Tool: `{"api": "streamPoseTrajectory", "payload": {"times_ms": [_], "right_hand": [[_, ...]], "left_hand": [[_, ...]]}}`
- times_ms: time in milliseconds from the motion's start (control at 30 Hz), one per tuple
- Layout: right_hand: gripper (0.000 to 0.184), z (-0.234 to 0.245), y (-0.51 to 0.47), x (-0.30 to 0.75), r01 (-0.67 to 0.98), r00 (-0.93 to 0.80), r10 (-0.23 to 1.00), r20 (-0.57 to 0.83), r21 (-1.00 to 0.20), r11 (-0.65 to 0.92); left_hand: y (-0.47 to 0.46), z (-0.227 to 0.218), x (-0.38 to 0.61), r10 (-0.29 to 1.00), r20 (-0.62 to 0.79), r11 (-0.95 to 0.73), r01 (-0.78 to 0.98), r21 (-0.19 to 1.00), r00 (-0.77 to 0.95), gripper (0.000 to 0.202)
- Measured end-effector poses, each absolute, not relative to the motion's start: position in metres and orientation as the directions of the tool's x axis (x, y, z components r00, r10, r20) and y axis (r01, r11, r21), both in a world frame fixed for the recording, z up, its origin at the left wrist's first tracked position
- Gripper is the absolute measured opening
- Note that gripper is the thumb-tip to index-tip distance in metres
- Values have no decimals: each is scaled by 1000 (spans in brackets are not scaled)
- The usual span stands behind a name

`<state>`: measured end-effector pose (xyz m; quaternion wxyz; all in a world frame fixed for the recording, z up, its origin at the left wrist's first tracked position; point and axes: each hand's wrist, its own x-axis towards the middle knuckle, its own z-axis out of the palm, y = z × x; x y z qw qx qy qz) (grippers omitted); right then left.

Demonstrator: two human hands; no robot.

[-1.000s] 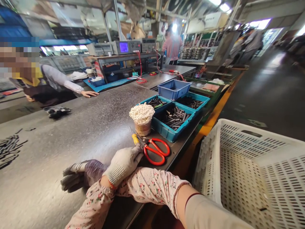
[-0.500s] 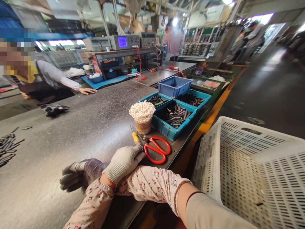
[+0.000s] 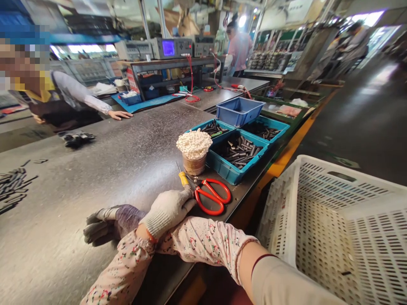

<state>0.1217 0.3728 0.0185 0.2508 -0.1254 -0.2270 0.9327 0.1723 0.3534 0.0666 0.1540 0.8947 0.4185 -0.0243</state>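
At the near table (image 3: 133,161) edge, our left hand (image 3: 167,209) curled against the screwdriver (image 3: 183,179), right hand (image 3: 106,221) lay flat-fingered; work looked unstarted.

1. The lower end of the yellow-handled screwdriver (image 3: 183,178) is covered by the white-gloved hand (image 3: 167,207); whether it is gripped cannot be told.
2. The wrist of the grey-gloved hand (image 3: 106,220) is hidden behind that hand.
3. The white crate (image 3: 333,203) is cut off by the right and bottom edges.
4. The dark parts (image 3: 12,188) on the worktop (image 3: 95,169) are cut off by the left edge.
5. The white pieces (image 3: 193,143) heaped in the cup (image 3: 193,165) are too small to be identified.
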Motion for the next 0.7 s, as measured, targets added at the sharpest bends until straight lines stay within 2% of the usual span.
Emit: {"api": "streamPoseTrajectory", "payload": {"times_ms": [167, 400, 700], "right_hand": [[24, 17, 370, 123, -431, -839, 537, -87, -496, -754], [32, 24, 374, 119, -371, -808, 531, -253, -482, -794], [35, 27, 372, 121, -361, -806, 527, -269, -483, -798]], "left_hand": [[354, 64, 171, 741, -147, -600, 744, 294, 656, 41], [354, 67, 172, 736, -144, -607, 740, 290, 661, 38], [354, 68, 172, 726, -172, -617, 741, 263, 666, 39]]}}
